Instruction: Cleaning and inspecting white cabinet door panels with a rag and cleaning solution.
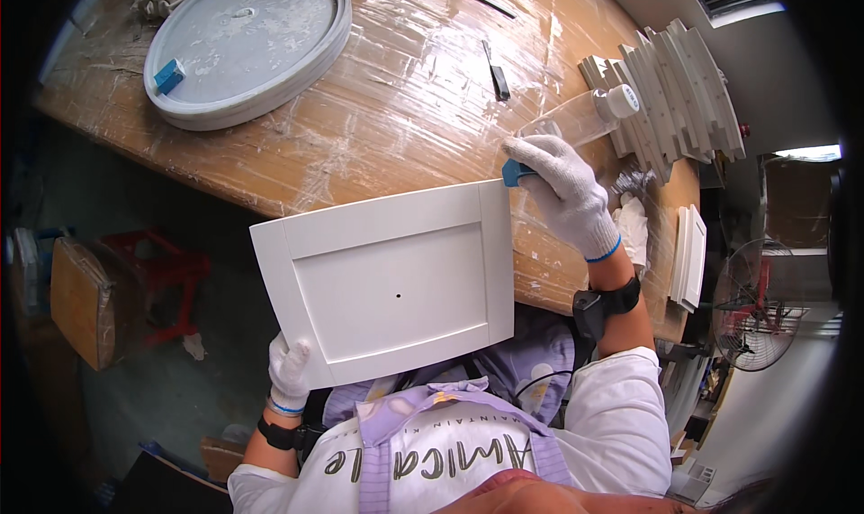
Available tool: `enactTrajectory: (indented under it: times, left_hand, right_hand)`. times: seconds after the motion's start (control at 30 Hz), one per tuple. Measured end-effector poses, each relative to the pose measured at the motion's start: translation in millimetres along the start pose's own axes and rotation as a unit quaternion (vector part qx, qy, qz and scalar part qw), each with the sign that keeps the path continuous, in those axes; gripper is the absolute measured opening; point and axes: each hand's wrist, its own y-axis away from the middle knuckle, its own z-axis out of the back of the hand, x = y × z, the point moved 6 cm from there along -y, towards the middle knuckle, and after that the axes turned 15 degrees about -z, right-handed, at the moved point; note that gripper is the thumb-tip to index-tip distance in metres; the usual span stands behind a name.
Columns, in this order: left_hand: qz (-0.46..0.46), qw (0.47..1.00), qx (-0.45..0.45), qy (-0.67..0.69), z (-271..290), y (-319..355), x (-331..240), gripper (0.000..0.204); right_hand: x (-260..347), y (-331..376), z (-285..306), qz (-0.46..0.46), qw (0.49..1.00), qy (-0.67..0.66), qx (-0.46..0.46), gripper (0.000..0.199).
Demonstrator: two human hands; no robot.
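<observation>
A white framed panel (391, 262), like a cabinet drawer front with a small dark hole in its middle, is tilted across the table's near edge in front of my body. In a white knit glove, my left hand (289, 370) grips the panel's lower left corner. My right hand (562, 185), gloved too, pinches a small blue block (516, 172), perhaps a sanding sponge, at the panel's upper right corner. Just beyond the right hand lies a clear plastic bottle (580, 118) with a white cap.
A round whitish lid (256, 41) carries another blue block (168, 76). White panels are stacked (675, 95) at the right, near a crumpled glove (632, 230). A dark strip tool (497, 77) lies on the film-covered table (405, 91). A fan (758, 304) stands right; a red stool (162, 275) left.
</observation>
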Motion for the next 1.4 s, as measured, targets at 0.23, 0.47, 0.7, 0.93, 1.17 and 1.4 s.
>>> enactTrajectory:
  times: [0.23, 0.47, 0.7, 0.93, 1.17, 1.4]
  left_hand:
    - [-0.003, 1.0, -0.002, 0.017, 2.0, 1.4, -3.5, 0.056]
    - [0.012, 0.998, 0.036, 0.041, -5.6, -0.9, -1.5, 0.05]
    - [0.001, 0.999, 0.025, 0.048, -2.9, 5.2, 2.5, 0.049]
    - [0.016, 0.999, 0.045, 0.004, -8.8, -3.2, -2.9, 0.047]
    - [0.001, 0.999, 0.03, 0.033, -10.6, -3.8, -7.9, 0.049]
    - [-0.017, 0.998, 0.032, 0.051, -19.8, 4.0, -10.0, 0.054]
  right_hand:
    - [-10.9, -15.3, -10.5, -0.209, 0.928, -0.303, -0.046, 0.039]
    - [34.0, -74.9, -61.1, -0.13, 0.956, -0.263, -0.004, 0.028]
    - [116.4, -155.5, -120.8, -0.021, 0.994, -0.1, -0.042, 0.034]
    - [118.3, -163.8, -139.0, 0.011, 0.993, 0.114, -0.02, 0.046]
    - [53.0, -40.9, -22.4, -0.015, 0.986, 0.01, -0.163, 0.036]
    - [-85.6, 109.3, 13.1, -0.374, 0.885, -0.219, -0.172, 0.024]
